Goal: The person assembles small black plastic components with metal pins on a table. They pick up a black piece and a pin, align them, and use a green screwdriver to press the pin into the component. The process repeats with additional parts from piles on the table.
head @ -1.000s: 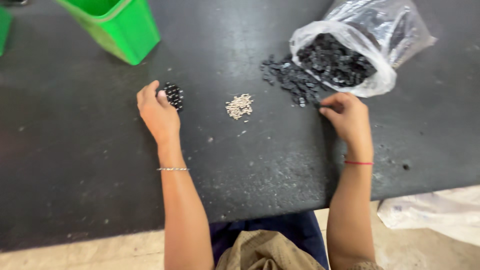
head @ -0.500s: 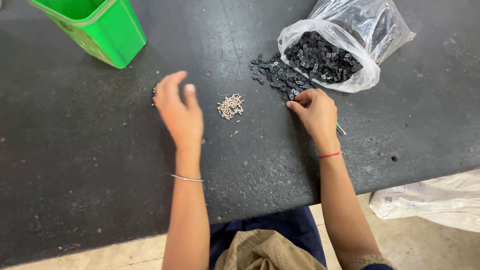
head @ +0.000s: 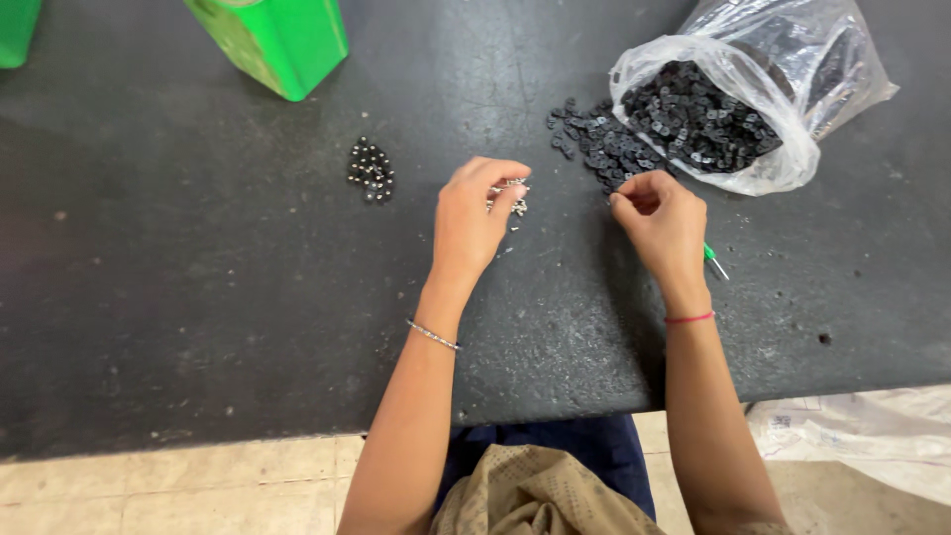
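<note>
Two containers: a clear plastic bag (head: 783,119) and a green bin (head: 277,40), both on the black table (head: 198,327).
Bag contents: small black ring-shaped parts (head: 693,114); more of these spill from its open mouth into a loose pile (head: 594,144) on the table.
Bin contents: hidden from view.
Left hand (head: 471,223): fingers curled, tips pinched down onto the small silvery pieces (head: 510,198), partly covering them.
Right hand (head: 662,223): fingers drawn together at the spilled pile's near edge; held item too small to tell. A green-handled tool (head: 715,262) protrudes beneath it.
Silvery pieces: a small pale heap between the hands.
Dark beads (head: 370,170): shiny cluster left of the left hand, apart from it.
</note>
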